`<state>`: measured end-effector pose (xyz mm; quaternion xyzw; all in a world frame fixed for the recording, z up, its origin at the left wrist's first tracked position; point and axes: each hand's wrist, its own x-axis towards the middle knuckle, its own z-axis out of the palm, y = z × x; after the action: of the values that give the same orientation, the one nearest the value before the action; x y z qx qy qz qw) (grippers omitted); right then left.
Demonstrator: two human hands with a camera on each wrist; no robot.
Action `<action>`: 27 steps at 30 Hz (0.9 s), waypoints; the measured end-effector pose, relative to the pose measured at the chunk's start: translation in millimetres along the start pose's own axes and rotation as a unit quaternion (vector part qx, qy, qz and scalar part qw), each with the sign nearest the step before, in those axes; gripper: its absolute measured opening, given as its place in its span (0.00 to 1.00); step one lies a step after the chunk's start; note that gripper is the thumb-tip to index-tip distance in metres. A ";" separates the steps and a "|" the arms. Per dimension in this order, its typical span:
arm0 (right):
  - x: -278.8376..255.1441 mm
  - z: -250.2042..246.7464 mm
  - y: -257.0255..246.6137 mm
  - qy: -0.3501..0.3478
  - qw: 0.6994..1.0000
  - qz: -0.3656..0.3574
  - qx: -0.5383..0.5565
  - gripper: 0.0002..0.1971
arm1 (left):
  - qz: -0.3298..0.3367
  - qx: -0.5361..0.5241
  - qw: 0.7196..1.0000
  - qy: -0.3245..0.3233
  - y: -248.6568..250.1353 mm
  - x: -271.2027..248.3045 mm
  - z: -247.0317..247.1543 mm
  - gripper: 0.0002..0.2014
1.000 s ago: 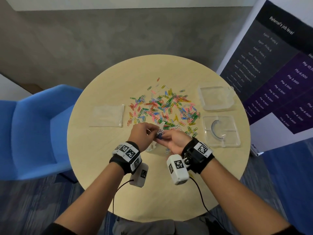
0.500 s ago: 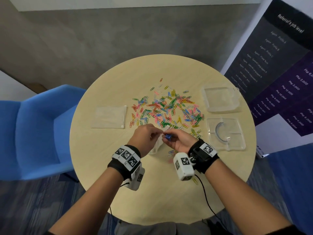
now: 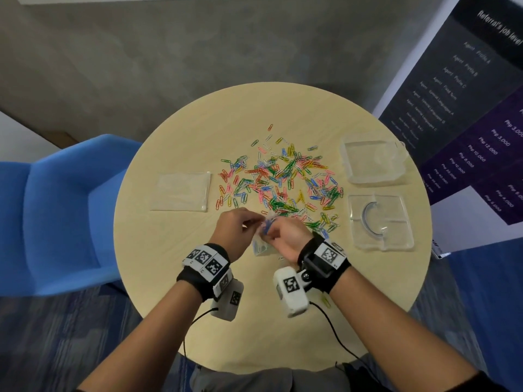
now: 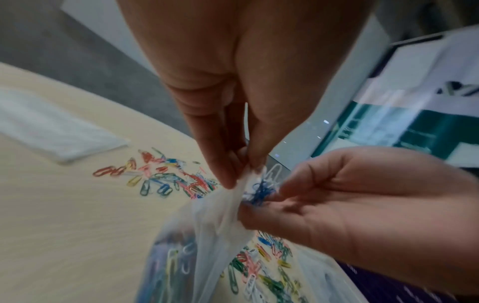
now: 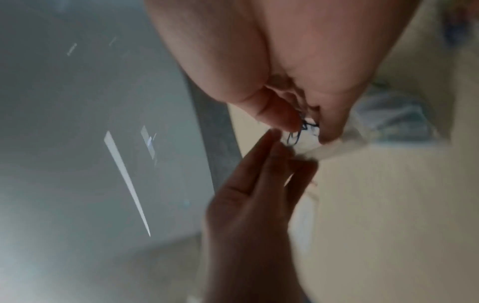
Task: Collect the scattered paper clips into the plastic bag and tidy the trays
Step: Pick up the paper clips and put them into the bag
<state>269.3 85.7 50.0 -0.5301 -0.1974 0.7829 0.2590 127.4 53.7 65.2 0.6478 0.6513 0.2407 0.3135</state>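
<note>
Clips (image 4: 261, 190) blurred at right wrist, sharp left.

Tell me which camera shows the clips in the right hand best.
The left wrist view: the blue clips sit sharp and close in the right hand at the plastic bag mouth, which the left hand pinches. The head view shows a small blue blur; the right wrist view, a blurred glimpse.

We record multicoloured paper clips (image 3: 278, 182) in red, green, blue, yellow, pink and white on a pale beige table (image 3: 283, 108); clear trays (image 3: 370, 161); blue chair (image 3: 65, 210).
</note>
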 end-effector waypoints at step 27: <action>71.3 -37.0 -16.4 0.058 0.477 -0.215 -0.850 0.11 | -0.156 -0.093 0.977 0.113 -27.0 -3.3 -38.4 0.11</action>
<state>285.3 143.7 -5.6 -0.4759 -0.8587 0.1193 -0.1479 80.9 52.7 72.4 0.4747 0.7505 0.3200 0.3301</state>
